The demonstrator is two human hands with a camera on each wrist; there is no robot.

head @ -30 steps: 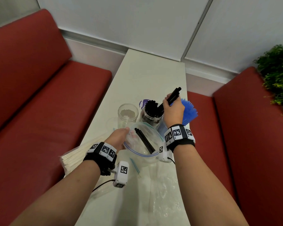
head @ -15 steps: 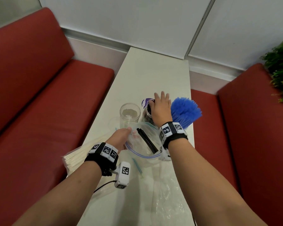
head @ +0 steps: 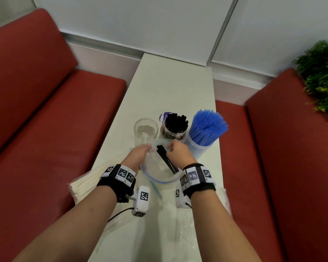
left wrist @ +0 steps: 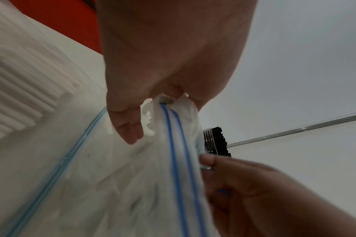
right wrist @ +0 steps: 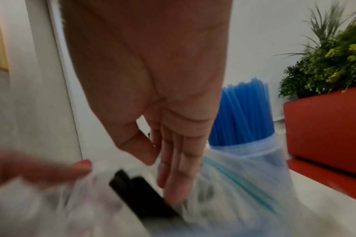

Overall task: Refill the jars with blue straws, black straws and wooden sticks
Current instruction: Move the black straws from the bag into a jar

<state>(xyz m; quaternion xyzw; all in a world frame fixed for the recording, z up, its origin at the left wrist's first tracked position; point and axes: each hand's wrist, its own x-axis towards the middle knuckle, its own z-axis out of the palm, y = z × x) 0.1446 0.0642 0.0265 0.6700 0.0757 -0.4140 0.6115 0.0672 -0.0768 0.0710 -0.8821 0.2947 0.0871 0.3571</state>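
Observation:
A clear zip bag (head: 160, 172) lies open on the white table with a few black straws (head: 166, 159) in it. My left hand (head: 139, 154) pinches the bag's rim (left wrist: 168, 105) and holds it up. My right hand (head: 176, 150) reaches into the bag mouth with straight fingers (right wrist: 177, 173) right beside the black straws (right wrist: 140, 195), holding nothing. Behind stand an empty glass jar (head: 145, 130), a jar full of black straws (head: 175, 127) and a container of blue straws (head: 206, 129).
A stack of white paper-wrapped sticks (head: 87, 184) lies at the table's left edge. Crumpled clear plastic (head: 186, 233) covers the near table. Red benches (head: 45, 129) flank both sides, and a green plant (head: 322, 76) stands at the far right.
My right hand put a bunch of black straws into the jar, pressed them down, then drew back to the bag mouth. The left hand stays on the bag's rim.

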